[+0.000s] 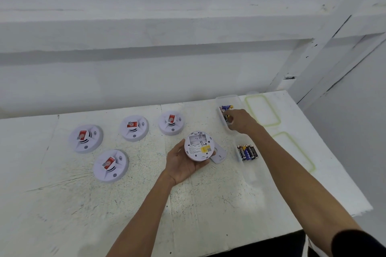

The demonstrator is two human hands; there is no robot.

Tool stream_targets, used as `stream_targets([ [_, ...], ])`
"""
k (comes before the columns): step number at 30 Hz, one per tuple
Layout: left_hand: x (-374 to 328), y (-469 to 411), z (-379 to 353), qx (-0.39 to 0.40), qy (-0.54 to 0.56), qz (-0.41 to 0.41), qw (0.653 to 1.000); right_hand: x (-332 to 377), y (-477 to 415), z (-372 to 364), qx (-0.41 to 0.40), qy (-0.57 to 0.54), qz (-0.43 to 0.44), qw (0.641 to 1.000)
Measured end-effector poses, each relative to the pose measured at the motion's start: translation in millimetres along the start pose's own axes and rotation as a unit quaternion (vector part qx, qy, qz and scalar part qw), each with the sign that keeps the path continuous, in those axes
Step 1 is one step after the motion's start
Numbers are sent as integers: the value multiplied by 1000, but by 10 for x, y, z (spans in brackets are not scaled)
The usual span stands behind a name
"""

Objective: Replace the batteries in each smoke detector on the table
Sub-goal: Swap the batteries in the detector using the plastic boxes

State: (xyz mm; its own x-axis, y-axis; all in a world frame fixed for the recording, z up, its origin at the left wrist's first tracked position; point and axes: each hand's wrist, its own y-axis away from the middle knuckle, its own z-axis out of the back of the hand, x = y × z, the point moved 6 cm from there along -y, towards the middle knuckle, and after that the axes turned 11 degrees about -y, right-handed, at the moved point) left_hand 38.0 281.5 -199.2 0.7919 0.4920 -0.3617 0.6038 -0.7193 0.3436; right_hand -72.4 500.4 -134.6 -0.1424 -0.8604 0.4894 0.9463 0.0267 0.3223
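**Detector in one hand, other hand in the battery tub**

Scratched white tabletop (pixel 125 204) fills the lower two thirds of the frame, scuffed with dark marks and split by thin seams; behind it runs a white wall with horizontal ledges, and white beams slant down at the upper right.

At the centre of the frame the left hand (pixel 183 165) cradles an opened smoke detector (pixel 199 146) from below, fingers curled around its rim, back side up, so that the bare battery bay and a yellow label show. Its detached cover plate (pixel 219 154) lies on the table just right of it, partly tucked under the detector's edge.

To the upper right, the right hand (pixel 240 121) reaches into a clear plastic tub (pixel 227 99) holding loose batteries (pixel 226 108); its fingertips are bunched down among them, but whether they have pinched one cannot be told.

Below that hand, a row of dark batteries (pixel 247 152) sits in a second clear container, near the held detector. Two green-rimmed lids (pixel 263 110) lie flat along the table's right edge.

Four closed detectors, each with a red sticker, rest face up at the left: far left (pixel 86 139), lower left (pixel 110 166), middle (pixel 134 128) and nearest the hands (pixel 171 122).
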Motion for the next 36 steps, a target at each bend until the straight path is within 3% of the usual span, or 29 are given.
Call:
stream_targets([
  [9,-3,22,-40,-5,-16,3,1000,24,40,45,-40,8,37,998],
  [15,-9,37,-48,-16,-25,5,1000,-28,181,131,-147,-175,37,973],
  [26,13,23,-1,-18,-29,-1,999,322,614,194,-323,-229,72,915],
  [30,6,7,39,-28,-39,-9,999,557,818,6,-314,-312,82,893],
  [36,-8,9,53,-56,-59,-32,996,842,1021,-371,-279,-297,87,909],
])
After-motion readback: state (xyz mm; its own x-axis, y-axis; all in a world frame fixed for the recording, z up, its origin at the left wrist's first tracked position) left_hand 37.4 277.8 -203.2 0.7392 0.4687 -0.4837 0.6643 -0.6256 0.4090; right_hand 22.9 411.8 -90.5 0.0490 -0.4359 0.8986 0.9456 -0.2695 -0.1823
